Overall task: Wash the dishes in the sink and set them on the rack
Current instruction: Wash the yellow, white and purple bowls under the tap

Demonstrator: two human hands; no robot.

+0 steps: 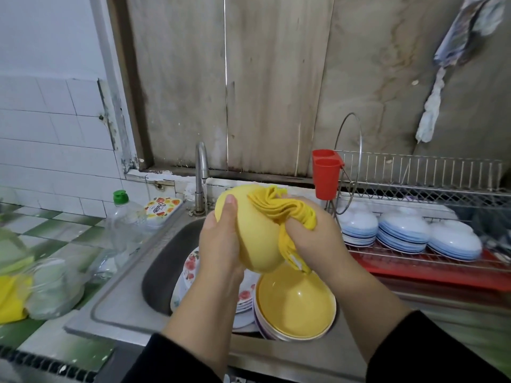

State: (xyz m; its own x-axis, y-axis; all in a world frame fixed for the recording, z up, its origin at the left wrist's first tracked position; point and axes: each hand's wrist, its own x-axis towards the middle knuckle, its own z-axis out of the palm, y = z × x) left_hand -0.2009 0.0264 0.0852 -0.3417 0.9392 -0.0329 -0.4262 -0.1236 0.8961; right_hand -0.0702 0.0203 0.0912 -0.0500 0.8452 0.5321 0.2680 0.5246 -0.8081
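Observation:
Over the steel sink (163, 261), my left hand (221, 239) grips a yellow bowl (254, 239) turned bottom-up, thumb on its outside. My right hand (312, 241) holds a bunched yellow cloth (282, 211) against the bowl's outer wall. Below them in the sink lies another yellow bowl (296, 302), open side up, on a stack of bowls, beside flowered plates (190, 269). The wire dish rack (425, 186) stands to the right over a red tray (442, 275). It holds three stacks of upturned white and blue bowls (401, 230).
A tap (201, 172) rises behind the sink with water running from it. A clear soap bottle with a green cap (124, 222) and a flowered tub (161, 210) stand left of the sink. A plastic bag (52, 288) lies on the tiled counter. A red cup holder (326, 172) hangs on the rack.

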